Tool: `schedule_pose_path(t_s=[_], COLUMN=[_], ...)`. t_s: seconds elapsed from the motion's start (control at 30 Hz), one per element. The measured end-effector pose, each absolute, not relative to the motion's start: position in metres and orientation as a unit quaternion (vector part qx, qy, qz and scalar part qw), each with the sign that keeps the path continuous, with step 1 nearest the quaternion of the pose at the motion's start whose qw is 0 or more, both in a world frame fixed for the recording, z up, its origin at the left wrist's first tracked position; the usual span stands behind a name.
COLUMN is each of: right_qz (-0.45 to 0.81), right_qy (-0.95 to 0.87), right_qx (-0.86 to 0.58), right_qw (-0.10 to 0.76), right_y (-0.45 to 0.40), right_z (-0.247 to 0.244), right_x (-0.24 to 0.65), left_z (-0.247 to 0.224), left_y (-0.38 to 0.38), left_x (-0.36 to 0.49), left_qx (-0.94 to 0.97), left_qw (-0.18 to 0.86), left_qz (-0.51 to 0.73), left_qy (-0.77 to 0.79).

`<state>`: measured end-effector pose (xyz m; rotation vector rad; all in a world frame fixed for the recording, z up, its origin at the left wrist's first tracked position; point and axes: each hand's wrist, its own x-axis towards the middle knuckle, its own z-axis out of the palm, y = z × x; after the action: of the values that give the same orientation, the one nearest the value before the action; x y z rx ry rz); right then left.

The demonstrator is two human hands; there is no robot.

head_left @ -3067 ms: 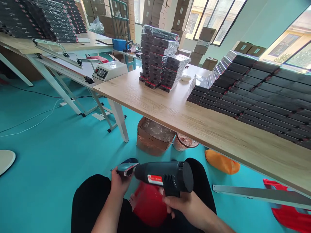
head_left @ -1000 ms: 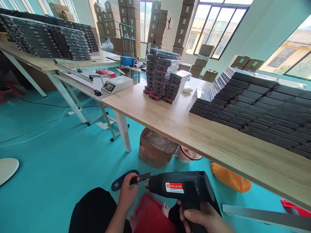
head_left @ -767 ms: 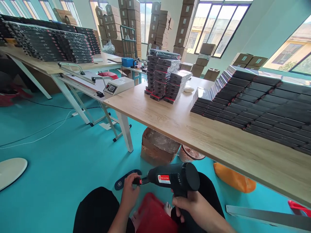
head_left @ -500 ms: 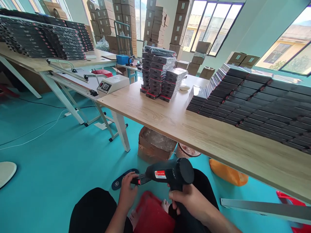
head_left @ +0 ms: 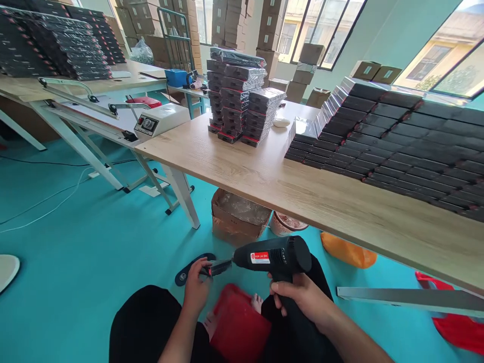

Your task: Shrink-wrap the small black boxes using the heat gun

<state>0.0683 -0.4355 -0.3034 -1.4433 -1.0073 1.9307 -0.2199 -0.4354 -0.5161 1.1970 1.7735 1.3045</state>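
1. Two hands are working low in the view, above the person's lap. The left hand [head_left: 196,285] is curling its fingers closed around a small flat black box [head_left: 216,268], pinching it at its near end.
2. The right hand [head_left: 298,297] is wrapping fully shut around the grip of a black heat gun [head_left: 274,256].
3. The box is showing a thin edge with a red mark and is looking slightly blurred; it is sitting just off the gun's nozzle, whether touching I cannot tell.
4. The gun, bearing a red and white label, is lying level, nozzle pointing left at the box.
5. Both forearms are reaching forward from the bottom edge, the left wrist bending inward over a red stool [head_left: 238,325], beside the wooden table [head_left: 340,206].
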Motion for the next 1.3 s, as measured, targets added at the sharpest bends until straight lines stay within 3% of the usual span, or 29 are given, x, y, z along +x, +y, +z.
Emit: schedule_pose_path(t_s=[0.37,0.63,0.83,1.07,1.3], right_qz=[0.749,0.721,0.755,0.767,0.761], right_qy=[-0.400,-0.360,-0.353,-0.413,-0.379], right_qx=[-0.484,-0.528,-0.488,-0.454,-0.510], right_qw=[0.211,0.269,0.259,0.189,0.134], right_y=[-0.448,-0.431,-0.431,-0.451,-0.484], right_z=[-0.302,-0.300,-0.293,-0.310,-0.323], right_x=[0.046,0.061,0.056,0.062,0.084], left_z=[-0.517,-0.503,-0.505,-0.495,-0.482], left_y=[-0.431,-0.433,-0.428,-0.430,-0.431], left_x=[-0.218,-0.223,-0.218,-0.224,-0.231], left_qx=[0.471,0.236,0.119,0.023,-0.051], left_qw=[0.328,0.531,0.566,0.596,0.609], left_qz=[0.487,0.529,0.573,0.613,0.591], left_qy=[0.658,0.619,0.581,0.518,0.527])
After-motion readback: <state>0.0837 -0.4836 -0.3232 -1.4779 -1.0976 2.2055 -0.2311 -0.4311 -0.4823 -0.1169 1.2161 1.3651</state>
